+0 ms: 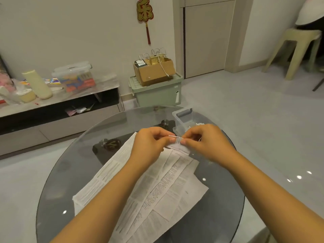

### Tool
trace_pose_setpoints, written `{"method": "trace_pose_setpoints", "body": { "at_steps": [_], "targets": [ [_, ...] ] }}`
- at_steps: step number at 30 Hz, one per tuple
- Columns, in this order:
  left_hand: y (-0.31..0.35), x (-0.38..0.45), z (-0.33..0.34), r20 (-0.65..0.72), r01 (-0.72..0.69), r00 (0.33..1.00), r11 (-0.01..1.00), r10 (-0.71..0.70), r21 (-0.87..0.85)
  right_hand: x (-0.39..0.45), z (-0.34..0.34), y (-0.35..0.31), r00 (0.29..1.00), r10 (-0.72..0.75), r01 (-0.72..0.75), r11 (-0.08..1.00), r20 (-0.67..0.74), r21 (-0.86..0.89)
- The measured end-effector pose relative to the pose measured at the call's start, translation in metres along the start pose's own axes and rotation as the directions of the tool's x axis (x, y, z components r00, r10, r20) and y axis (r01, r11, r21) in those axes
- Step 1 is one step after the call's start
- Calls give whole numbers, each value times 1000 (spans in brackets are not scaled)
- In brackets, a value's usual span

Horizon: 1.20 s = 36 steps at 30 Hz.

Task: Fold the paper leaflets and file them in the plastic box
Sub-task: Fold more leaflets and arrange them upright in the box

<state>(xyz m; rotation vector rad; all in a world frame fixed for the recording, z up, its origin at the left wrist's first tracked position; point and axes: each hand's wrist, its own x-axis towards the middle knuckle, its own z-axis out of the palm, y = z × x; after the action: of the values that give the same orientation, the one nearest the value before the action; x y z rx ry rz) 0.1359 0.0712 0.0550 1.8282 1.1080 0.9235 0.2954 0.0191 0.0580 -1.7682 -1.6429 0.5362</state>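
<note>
Left hand (152,139) and right hand (201,140) curled, small folded white paper leaflet (177,141) pinched between both above round glass table (73,172). Unfolded printed leaflets (157,190) spread beneath. Clear plastic box (182,118) just beyond, white folded papers seen inside.

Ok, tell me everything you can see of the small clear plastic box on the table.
The plastic box is small, clear and rectangular, with a grey clip at its far end. It stands open on the glass table at the far right edge, just beyond the right hand, partly hidden by it. White folded slips show inside. Nothing grips it.
</note>
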Motion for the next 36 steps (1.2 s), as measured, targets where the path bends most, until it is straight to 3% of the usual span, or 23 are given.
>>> {"method": "trace_pose_setpoints", "body": {
  "at_steps": [4,6,9,12,16,21,24,29,32,36],
  "targets": [
    [4,30,18,54,-22,998,996,27,-84,14,-19,16,993,71,-67,997,-96,46],
    [3,42,28,41,-73,996,996,75,-44,20,-25,24,972,125,-112,991,-198,74],
    [2,59,45,43,-164,986,977,160,132,29,-36,39,900,171,-175,984,-400,27],
    [0,71,59,250,-341,931,877,266,338,33,-42,51,851,176,-230,972,-495,-49],
    [0,86,75,523,-574,796,656,306,490,38,-41,61,851,194,-262,962,-488,-75],
    [-10,98,88,639,-681,711,515,293,521,43,-34,68,863,163,-249,961,-477,-123],
    [-12,97,87,646,-691,703,499,298,522,45,-31,69,867,143,-232,964,-478,-132],
    [-13,98,87,624,-676,717,527,310,515,44,-32,60,802,48,-129,987,-595,-94],
    [-16,98,86,609,-668,727,536,318,517,44,-29,61,854,109,-192,975,-509,-113],
    [-17,97,86,585,-654,742,543,327,527,47,-24,62,897,124,-260,924,-424,-279]
  ]
}}
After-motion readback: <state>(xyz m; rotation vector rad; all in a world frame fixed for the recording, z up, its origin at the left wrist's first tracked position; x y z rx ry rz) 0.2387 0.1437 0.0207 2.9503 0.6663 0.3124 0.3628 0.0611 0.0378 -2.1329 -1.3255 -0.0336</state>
